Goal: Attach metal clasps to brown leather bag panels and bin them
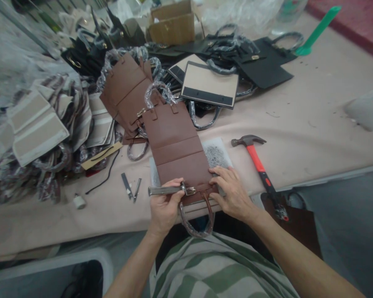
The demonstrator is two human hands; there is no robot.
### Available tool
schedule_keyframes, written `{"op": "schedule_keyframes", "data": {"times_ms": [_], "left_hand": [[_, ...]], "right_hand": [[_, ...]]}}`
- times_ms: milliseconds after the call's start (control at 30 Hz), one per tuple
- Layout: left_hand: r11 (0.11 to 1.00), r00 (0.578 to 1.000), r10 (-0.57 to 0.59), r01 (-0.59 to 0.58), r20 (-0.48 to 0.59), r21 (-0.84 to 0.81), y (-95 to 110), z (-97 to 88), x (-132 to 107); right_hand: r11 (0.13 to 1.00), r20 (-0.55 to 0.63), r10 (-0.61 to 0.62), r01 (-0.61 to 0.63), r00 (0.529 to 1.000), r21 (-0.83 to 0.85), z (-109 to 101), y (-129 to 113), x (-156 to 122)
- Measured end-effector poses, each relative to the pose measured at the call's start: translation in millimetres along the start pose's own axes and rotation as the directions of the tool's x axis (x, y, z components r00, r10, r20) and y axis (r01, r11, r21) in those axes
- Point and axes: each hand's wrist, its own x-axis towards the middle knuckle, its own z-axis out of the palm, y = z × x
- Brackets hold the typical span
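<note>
A brown handbag panel lies flat at the table's front edge, its plastic-wrapped handle hanging toward me. My left hand pinches a flat metal tool with a crosswise head. The tool's head is beside a gold-coloured clasp on the panel. My right hand grips the panel's right edge, fingers curled on top. Something grey shows under those fingers; I cannot make out what it is. Beneath the panel is a pale, speckled board.
A claw hammer with a red-black handle lies to the right. Small metal tools and a little white bottle are at left. Piled brown panels, beige-lined pieces and black bag pieces cover the back and left.
</note>
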Motion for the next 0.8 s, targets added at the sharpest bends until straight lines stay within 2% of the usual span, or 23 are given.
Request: {"op": "schedule_keyframes", "data": {"times_ms": [100, 233, 467, 800], "left_hand": [[0.998, 0.995, 0.053, -0.056, 0.088, 0.030, -1.8, 21.7, 5.1], [0.996, 0.987, 0.057, -0.066, 0.148, 0.056, -7.2, 35.3, 7.0], [0.992, 0.978, 0.088, -0.103, 0.188, 0.072, -6.4, 43.3, 9.2], [0.981, 0.965, 0.148, -0.172, 0.215, 0.095, -7.8, 44.0, 7.0]], "right_hand": [[1.000, -0.011, -0.016, 0.016, 1.000, 0.007, 0.3, 1.4, -1.3], [0.999, -0.013, -0.032, 0.032, 0.999, 0.004, 0.8, 3.0, -2.0], [0.999, -0.029, -0.036, 0.036, 0.999, 0.002, 1.0, 2.8, -0.8], [1.000, -0.020, -0.021, 0.021, 1.000, 0.009, 2.1, 3.5, -2.5]]}}
